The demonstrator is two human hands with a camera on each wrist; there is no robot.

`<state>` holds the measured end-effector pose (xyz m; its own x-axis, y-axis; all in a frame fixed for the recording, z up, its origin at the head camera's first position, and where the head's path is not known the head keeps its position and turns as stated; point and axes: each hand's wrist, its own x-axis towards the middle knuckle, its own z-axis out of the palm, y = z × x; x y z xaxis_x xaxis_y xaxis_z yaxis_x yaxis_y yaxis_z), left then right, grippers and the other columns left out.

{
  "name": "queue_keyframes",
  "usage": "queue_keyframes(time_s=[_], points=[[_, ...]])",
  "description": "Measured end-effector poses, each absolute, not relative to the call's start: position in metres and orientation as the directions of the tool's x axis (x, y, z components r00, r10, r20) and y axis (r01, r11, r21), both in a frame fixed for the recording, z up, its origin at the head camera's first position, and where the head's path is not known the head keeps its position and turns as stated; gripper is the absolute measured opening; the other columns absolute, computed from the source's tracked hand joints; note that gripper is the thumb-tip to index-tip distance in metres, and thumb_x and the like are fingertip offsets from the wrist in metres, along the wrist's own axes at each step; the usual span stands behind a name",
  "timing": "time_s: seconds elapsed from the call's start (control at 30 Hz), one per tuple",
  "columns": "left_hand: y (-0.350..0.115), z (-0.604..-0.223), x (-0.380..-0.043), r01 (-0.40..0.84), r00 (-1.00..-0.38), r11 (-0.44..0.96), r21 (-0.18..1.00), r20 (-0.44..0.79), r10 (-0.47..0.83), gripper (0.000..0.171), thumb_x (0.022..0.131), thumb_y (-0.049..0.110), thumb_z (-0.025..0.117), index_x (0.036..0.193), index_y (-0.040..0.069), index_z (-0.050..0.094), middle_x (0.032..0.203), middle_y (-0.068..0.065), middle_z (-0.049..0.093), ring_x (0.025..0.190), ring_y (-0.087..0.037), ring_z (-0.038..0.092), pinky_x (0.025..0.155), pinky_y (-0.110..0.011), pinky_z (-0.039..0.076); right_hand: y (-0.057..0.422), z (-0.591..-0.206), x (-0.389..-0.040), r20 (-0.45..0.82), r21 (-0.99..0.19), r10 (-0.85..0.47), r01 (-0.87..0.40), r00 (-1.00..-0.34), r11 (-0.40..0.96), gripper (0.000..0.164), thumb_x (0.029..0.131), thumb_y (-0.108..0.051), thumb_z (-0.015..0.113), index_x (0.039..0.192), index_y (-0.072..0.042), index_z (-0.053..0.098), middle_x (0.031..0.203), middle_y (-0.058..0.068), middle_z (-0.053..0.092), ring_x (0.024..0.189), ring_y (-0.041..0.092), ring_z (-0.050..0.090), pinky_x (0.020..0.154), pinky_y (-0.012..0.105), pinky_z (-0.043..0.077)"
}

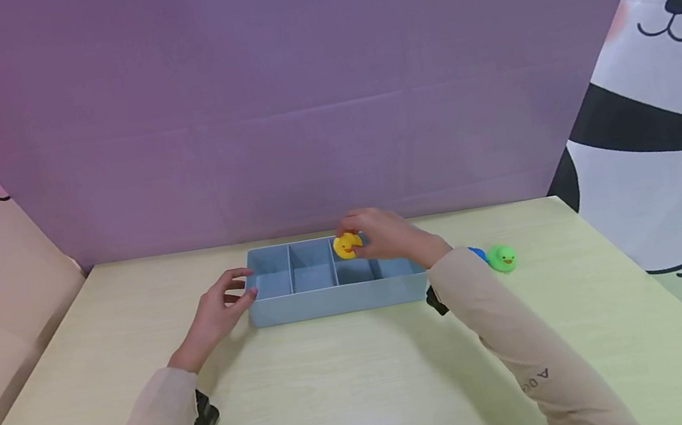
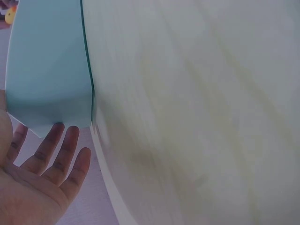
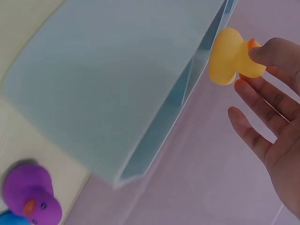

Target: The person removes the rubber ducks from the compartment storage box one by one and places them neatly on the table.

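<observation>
A light-blue box [image 1: 338, 301], split by dividers into several compartments, stands toward the back of the table. My right hand [image 1: 388, 234] pinches a yellow rubber duck [image 1: 346, 245] between thumb and fingers, above the box right of its middle. In the right wrist view the yellow duck [image 3: 227, 58] appears just over the box's open side. At the box's left end is my left hand [image 1: 215, 316], its fingers spread and lightly bent. The left wrist view shows those fingers [image 2: 61, 159] by the end wall; whether all touch it I cannot tell.
Right of the box lie a green duck [image 1: 501, 258] and a blue toy [image 1: 478, 252], partly behind my right sleeve. A purple duck [image 3: 30, 192] appears beside the box in the right wrist view. A purple cloth [image 1: 295, 100] hangs behind the table.
</observation>
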<state>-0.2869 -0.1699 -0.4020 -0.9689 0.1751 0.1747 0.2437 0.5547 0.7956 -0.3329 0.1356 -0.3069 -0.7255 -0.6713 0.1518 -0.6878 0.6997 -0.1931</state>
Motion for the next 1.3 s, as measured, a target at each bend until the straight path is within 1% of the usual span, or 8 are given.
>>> queue_keyframes(time_s=[0.17,0.37,0.5,0.7,0.8,0.93,1.17,1.3], points=[[-0.17,-0.402,-0.286,0.247,-0.968,0.552,0.796,0.178,0.177,0.042,0.091,0.028,0.055,0.13,0.014,0.045,0.123,-0.02,0.054,0.101,-0.033,0.058,0.085,-0.044,0.051,0.149,-0.306,-0.331,0.152,-0.199,-0.656,-0.673,-0.74,0.713,0.026,0.079,-0.009,0.069,0.104,-0.01,0.063,0.102,0.001,0.061,0.089,0.02,0.056,0.078,0.032,0.052],[-0.169,-0.401,-0.286,0.243,-0.969,0.552,0.798,0.174,0.175,0.042,0.091,0.029,0.055,0.13,0.015,0.045,0.123,-0.019,0.054,0.101,-0.033,0.058,0.085,-0.043,0.051,0.166,-0.307,-0.33,0.165,-0.208,-0.639,-0.66,-0.752,0.722,0.026,0.078,-0.008,0.069,0.104,-0.009,0.063,0.099,0.002,0.061,0.09,0.021,0.056,0.081,0.034,0.052],[-0.168,-0.401,-0.286,0.24,-0.97,0.552,0.798,0.17,0.176,0.042,0.091,0.03,0.055,0.13,0.016,0.045,0.123,-0.02,0.054,0.101,-0.033,0.058,0.085,-0.043,0.051,0.178,-0.308,-0.329,0.189,-0.208,-0.643,-0.671,-0.742,0.712,0.026,0.077,-0.006,0.069,0.102,-0.007,0.063,0.099,0.003,0.062,0.089,0.022,0.056,0.081,0.037,0.052],[-0.168,-0.4,-0.286,0.244,-0.969,0.553,0.797,0.174,0.178,0.043,0.091,0.029,0.055,0.13,0.015,0.045,0.123,-0.021,0.054,0.101,-0.033,0.058,0.084,-0.043,0.051,0.194,-0.311,-0.328,0.217,-0.169,-0.647,-0.681,-0.731,0.713,0.025,0.077,-0.006,0.069,0.102,-0.007,0.064,0.099,0.003,0.063,0.087,0.02,0.057,0.079,0.034,0.052],[-0.168,-0.4,-0.286,0.247,-0.968,0.553,0.796,0.176,0.178,0.043,0.091,0.029,0.055,0.13,0.015,0.045,0.123,-0.021,0.054,0.1,-0.033,0.058,0.083,-0.042,0.051,0.203,-0.311,-0.326,0.221,-0.171,-0.638,-0.673,-0.738,0.72,0.026,0.076,-0.006,0.069,0.102,-0.007,0.063,0.098,0.004,0.063,0.088,0.022,0.058,0.08,0.035,0.052],[-0.168,-0.4,-0.285,0.245,-0.969,0.551,0.798,0.176,0.175,0.043,0.091,0.028,0.055,0.13,0.015,0.045,0.122,-0.02,0.054,0.1,-0.033,0.059,0.084,-0.042,0.051,0.213,-0.311,-0.322,0.205,-0.179,-0.613,-0.645,-0.763,0.743,0.028,0.076,-0.006,0.07,0.103,-0.007,0.063,0.098,0.005,0.063,0.091,0.023,0.058,0.082,0.037,0.053],[-0.168,-0.399,-0.285,0.25,-0.967,0.548,0.799,0.181,0.177,0.043,0.091,0.028,0.055,0.13,0.014,0.045,0.122,-0.02,0.054,0.1,-0.033,0.059,0.084,-0.043,0.051,0.232,-0.309,-0.318,0.215,-0.203,-0.587,-0.624,-0.781,0.755,0.028,0.076,-0.004,0.069,0.104,-0.005,0.062,0.1,0.006,0.064,0.092,0.023,0.058,0.083,0.039,0.052],[-0.168,-0.399,-0.286,0.253,-0.967,0.548,0.797,0.185,0.177,0.043,0.091,0.028,0.055,0.13,0.014,0.045,0.121,-0.02,0.055,0.1,-0.033,0.059,0.084,-0.043,0.051,0.243,-0.307,-0.315,0.209,-0.227,-0.554,-0.591,-0.806,0.774,0.029,0.076,-0.004,0.069,0.105,-0.005,0.062,0.102,0.007,0.064,0.092,0.023,0.058,0.082,0.04,0.053]])
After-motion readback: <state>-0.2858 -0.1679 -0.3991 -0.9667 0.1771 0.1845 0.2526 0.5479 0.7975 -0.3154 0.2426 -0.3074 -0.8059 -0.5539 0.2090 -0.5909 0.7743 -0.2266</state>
